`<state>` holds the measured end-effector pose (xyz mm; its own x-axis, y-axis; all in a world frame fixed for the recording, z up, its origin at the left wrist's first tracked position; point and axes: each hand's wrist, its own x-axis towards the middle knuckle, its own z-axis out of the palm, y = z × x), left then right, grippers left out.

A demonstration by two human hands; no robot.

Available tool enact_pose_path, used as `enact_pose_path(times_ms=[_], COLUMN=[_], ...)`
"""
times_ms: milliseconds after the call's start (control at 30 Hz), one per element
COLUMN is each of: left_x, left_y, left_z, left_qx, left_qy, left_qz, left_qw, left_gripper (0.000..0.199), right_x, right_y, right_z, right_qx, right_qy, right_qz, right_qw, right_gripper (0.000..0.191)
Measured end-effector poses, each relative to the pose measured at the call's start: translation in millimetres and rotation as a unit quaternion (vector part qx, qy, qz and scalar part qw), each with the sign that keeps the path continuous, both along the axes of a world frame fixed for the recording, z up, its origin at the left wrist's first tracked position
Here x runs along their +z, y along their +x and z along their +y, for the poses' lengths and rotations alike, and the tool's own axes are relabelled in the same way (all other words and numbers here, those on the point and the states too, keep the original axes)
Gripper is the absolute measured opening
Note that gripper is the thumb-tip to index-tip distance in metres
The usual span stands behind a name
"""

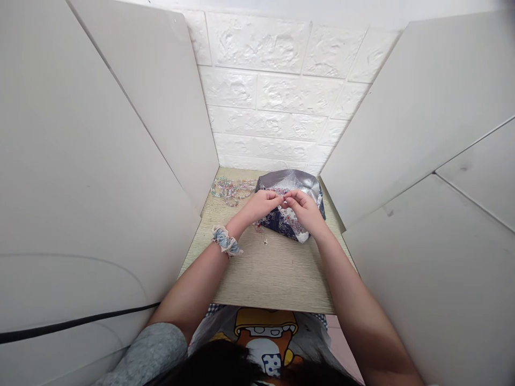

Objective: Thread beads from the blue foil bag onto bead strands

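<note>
My left hand (263, 205) and my right hand (302, 208) meet fingertip to fingertip over the front of a dark blue patterned bag (277, 222) with a silver lining. Both are closed in a pinch; what lies between the fingertips is too small to make out. Small pinkish beads show inside the bag's opening, just behind and below the fingers. Left of the bag lies a heap of pastel bead strands (231, 190). A few red and pink beads and a small metal charm (265, 242) rest on the wood-grain table in front of the left hand.
Pale panels (173, 96) (402, 123) stand close on both sides of the narrow table (273, 279). A white brick-patterned wall (277, 91) rises behind it. A black cable (80, 321) runs along the lower left. A scrunchie (226, 240) circles the left wrist.
</note>
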<state>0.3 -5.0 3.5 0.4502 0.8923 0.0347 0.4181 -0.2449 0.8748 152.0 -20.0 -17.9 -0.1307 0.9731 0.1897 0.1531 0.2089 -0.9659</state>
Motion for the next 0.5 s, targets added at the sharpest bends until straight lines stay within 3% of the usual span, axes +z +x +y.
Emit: enact_pose_path(times_ms=[500], left_x=[-1.3], left_y=[1.7], left_z=[1.1], left_qx=[0.009], left_qy=[-0.016], left_qz=[-0.038], left_qw=[0.999], left_gripper=[0.031], right_x=[-2.6], right_y=[5.2], right_z=[0.8], right_qx=[-0.040], right_qy=[0.032], right_qz=[-0.064], right_qw=[0.997], right_gripper=[0.012])
